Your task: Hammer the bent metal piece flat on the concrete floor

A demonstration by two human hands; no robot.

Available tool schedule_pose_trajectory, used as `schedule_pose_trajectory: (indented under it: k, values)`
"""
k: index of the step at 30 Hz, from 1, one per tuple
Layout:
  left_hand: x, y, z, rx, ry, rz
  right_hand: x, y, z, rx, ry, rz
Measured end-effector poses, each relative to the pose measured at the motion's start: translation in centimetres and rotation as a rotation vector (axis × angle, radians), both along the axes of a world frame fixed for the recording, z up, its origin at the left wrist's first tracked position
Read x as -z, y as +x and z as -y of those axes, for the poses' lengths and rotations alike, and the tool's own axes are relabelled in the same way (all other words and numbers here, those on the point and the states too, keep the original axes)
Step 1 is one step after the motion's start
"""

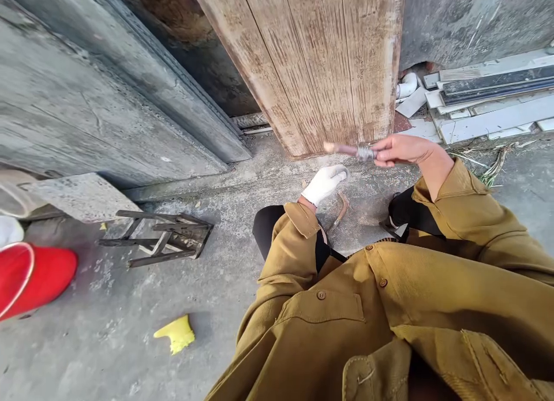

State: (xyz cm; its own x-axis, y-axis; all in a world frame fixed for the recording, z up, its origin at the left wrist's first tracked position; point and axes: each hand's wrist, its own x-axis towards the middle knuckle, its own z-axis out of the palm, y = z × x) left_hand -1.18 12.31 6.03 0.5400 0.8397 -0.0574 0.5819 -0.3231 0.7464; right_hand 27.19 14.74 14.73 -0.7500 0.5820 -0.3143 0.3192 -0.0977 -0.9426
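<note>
My right hand (400,150) is bare and closed around one end of a short stick (344,149) with silvery wire wound about it. The stick points left, level with the foot of a worn plank panel (320,66). Just below and left of the stick is my left hand (326,182), in a white glove with its fingers curled in. Whether anything is inside those fingers is hidden. A curved brownish piece (340,210) lies on the concrete between my feet, partly covered by my sleeve and leg.
A small wooden stool (164,238) lies tipped over at the left, near a red bucket (43,274). A yellow scrap (176,334) rests on the floor. Stacked boards (497,95) and a white pipe elbow (407,85) are at the right. Grey slabs (108,118) lean at the left.
</note>
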Motion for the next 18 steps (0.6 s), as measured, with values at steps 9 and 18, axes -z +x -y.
schedule_pose_trajectory:
  k: [9,18]
  values:
    - [-1.3,0.9,0.2,0.045,0.07,-0.352,2.7,-3.0,-1.7,0.464,0.135,0.299]
    - [-1.0,0.9,-0.4,0.066,0.124,-0.569,4.5,-4.4,-3.2,-0.101,0.472,1.019]
